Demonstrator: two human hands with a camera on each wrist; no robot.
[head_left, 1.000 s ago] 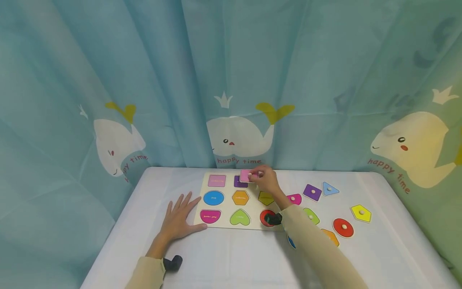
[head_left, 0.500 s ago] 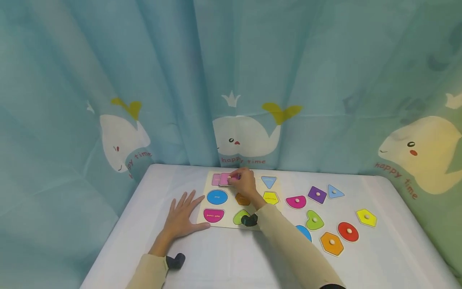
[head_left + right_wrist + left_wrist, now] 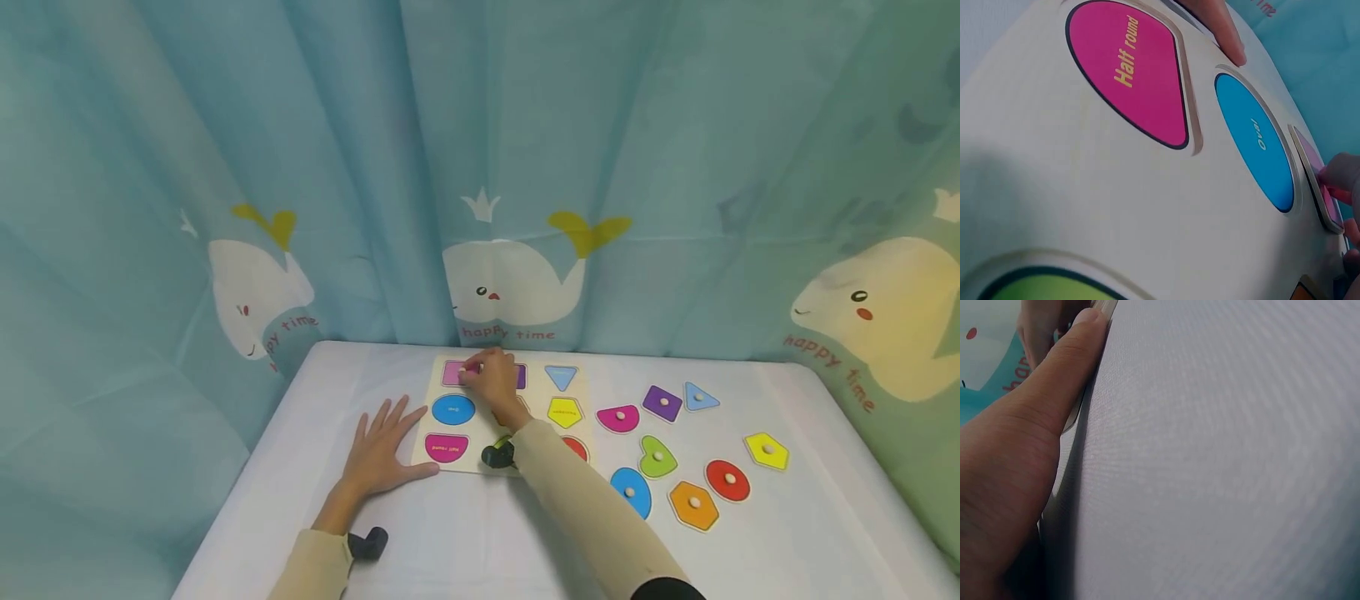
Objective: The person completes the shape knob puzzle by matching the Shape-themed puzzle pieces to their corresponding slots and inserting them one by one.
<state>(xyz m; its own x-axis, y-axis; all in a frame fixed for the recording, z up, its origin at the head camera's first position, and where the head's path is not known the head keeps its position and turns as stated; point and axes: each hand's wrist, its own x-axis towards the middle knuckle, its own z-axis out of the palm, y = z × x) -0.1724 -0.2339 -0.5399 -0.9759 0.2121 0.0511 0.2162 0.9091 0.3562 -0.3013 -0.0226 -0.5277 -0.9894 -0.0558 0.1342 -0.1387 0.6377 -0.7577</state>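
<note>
A cream knob-puzzle board [image 3: 487, 422] lies on the white table with printed, coloured recesses. At its far left corner my right hand [image 3: 495, 385] pinches the small knob of a pink rectangular puzzle piece [image 3: 452, 374]. In the right wrist view that pink piece [image 3: 1311, 164] sits over its recess, beyond the blue oval recess [image 3: 1257, 144]. My left hand [image 3: 378, 454] is spread on the table, its forefinger and thumb tip at the board's left edge. The right hand and forearm hide parts of the middle column of recesses.
Right of the board lie loose knobbed pieces, among them a magenta half round [image 3: 609, 420], a purple piece [image 3: 655, 405], a green heart [image 3: 651, 465], a blue oval [image 3: 637, 498] and a yellow pentagon [image 3: 776, 455]. A blue whale-print curtain [image 3: 360, 167] hangs behind the table.
My right hand has carried the pink piece leftward across the board, from above the purple recess to the far left recess. The left hand keeps its place at the board's edge.
</note>
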